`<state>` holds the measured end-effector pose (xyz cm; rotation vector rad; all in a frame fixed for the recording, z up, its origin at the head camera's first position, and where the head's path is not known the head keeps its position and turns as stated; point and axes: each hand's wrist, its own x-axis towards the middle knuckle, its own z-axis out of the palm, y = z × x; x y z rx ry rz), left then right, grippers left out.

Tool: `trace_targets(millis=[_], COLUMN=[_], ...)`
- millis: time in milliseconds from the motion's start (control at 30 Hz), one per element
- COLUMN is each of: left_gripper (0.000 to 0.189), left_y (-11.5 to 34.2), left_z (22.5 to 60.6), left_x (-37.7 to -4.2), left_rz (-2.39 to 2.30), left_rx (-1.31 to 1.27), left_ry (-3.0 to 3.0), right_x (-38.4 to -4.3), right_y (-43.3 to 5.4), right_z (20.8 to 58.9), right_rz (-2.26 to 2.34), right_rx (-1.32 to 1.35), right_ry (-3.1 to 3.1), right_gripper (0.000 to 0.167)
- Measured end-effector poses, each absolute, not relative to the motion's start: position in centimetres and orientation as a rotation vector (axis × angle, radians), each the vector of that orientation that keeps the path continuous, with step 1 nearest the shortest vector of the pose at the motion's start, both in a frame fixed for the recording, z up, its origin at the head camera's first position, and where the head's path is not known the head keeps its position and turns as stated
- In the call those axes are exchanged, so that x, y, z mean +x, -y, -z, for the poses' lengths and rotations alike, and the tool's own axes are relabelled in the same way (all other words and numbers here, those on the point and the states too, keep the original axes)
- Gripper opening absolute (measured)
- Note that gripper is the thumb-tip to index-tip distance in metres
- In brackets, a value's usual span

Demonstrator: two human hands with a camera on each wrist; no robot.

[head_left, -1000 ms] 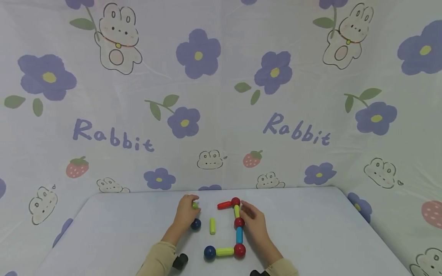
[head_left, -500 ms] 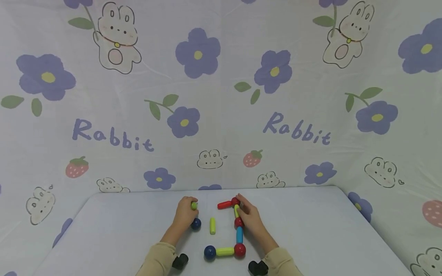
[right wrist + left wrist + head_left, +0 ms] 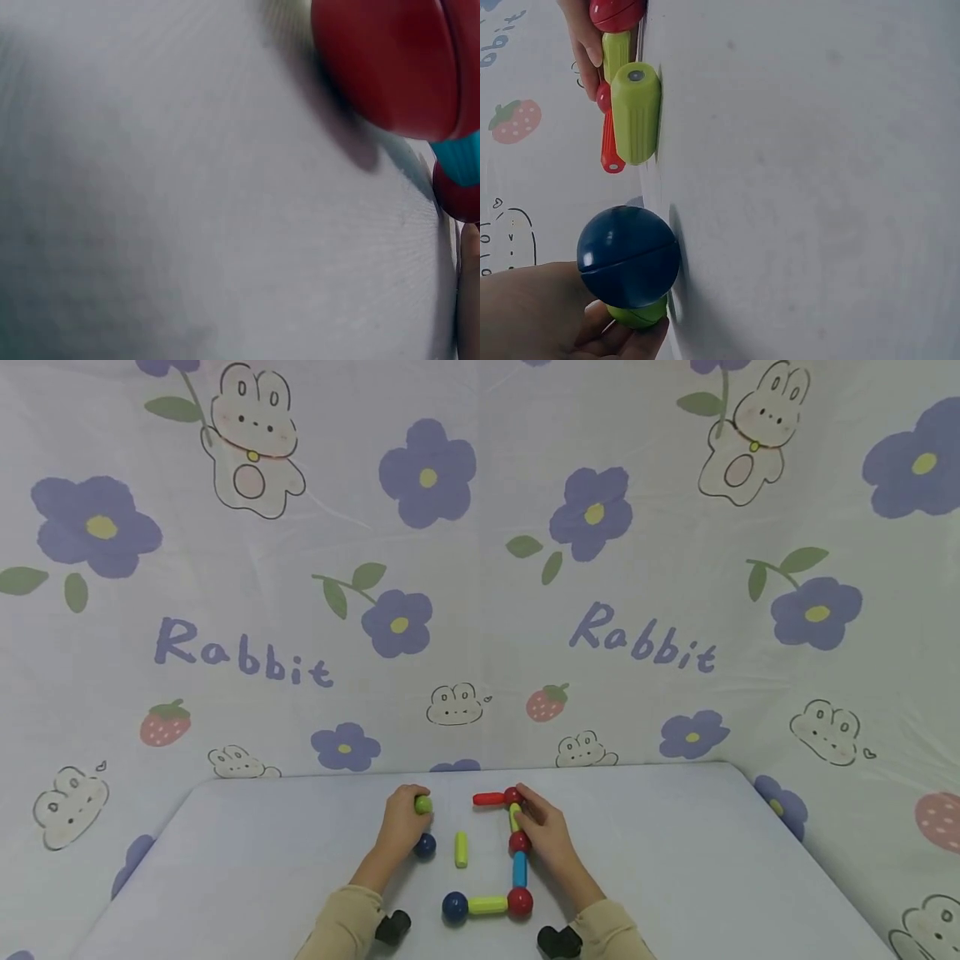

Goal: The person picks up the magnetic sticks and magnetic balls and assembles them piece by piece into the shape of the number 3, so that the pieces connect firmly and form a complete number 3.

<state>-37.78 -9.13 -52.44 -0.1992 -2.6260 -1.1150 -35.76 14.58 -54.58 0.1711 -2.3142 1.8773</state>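
My left hand (image 3: 401,824) grips a small green ball (image 3: 423,805), its fingers curled round it. A dark blue ball (image 3: 628,257) sits on the table beside that hand and partly covers it in the left wrist view. At the far end of a chain of magnetic balls and sticks, my right hand (image 3: 550,837) pinches a red ball (image 3: 513,796); its thumb lies by a yellow-green stick (image 3: 514,817). From this ball a red stick (image 3: 489,799) points left. Nearer follow another red ball (image 3: 519,842), a blue stick (image 3: 520,870) and a red corner ball (image 3: 390,64).
From the corner, a yellow-green stick (image 3: 488,905) leads left to a dark blue ball (image 3: 454,907). One loose yellow-green stick (image 3: 461,849) lies between the hands. The white table (image 3: 675,860) meets a rabbit-print cloth (image 3: 480,568) behind.
My right hand has come in from the right onto the far red ball. The red stick has swung from slanting to nearly level. My left hand stays almost in place with the green ball.
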Motion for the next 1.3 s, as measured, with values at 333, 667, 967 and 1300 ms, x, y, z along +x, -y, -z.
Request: trace_targets(millis=[333,667,967,1300], left_gripper=[0.032,0.033,0.033,0.035], left_y=[8.0,6.7,5.7,5.1], left_z=[52.5,52.5,52.4,52.6], left_x=[-38.0,-38.3,-38.5,-39.0], left_rz=[1.208,1.254,1.281,1.259], left_rx=[-0.271,-0.33,-0.374,-0.375], left_ry=[2.563,2.574,2.589,2.66], right_x=[-35.7,-35.6,-35.7,-35.6], right_y=[-14.6,-14.6,-14.7,-14.6], right_z=[54.7,54.7,54.7,54.7], right_rz=[-1.887,-1.904,-1.905,-1.93], right_rx=[0.165,0.161,0.154,0.155], right_ry=[2.302,2.283,2.284,2.271], right_gripper=[0.045,0.046,0.046,0.046])
